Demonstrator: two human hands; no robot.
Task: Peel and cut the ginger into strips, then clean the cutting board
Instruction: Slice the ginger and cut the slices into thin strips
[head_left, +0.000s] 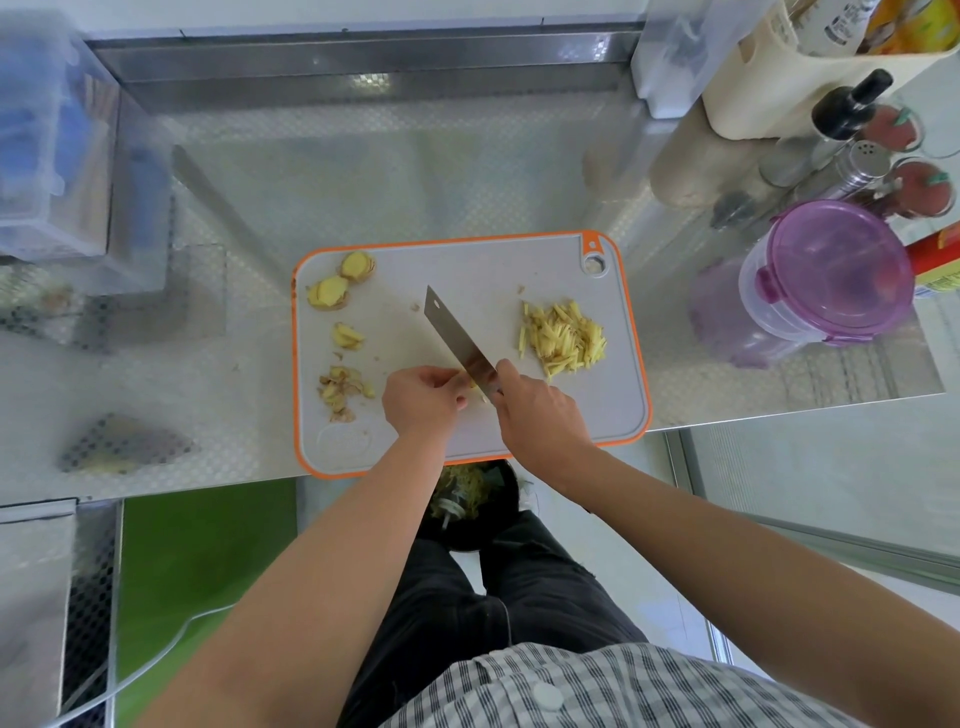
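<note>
A grey cutting board (467, 270) with an orange rim lies on the steel counter. A pile of ginger strips (563, 335) sits on its right side. Two ginger chunks (340, 280), a smaller sliced piece (347, 336) and a heap of peel scraps (340, 389) lie along its left side. My right hand (540, 410) grips the handle of a cleaver (457, 340), blade pointing away to the upper left. My left hand (423, 397) presses a small ginger piece, mostly hidden under the fingers, against the blade's left face.
A purple-lidded plastic container (831, 270) stands right of the board, with spice shakers and bottles (852, 150) behind it. A clear storage box (57, 156) sits at the far left. Below the counter edge, a black bin (470, 504) holds scraps.
</note>
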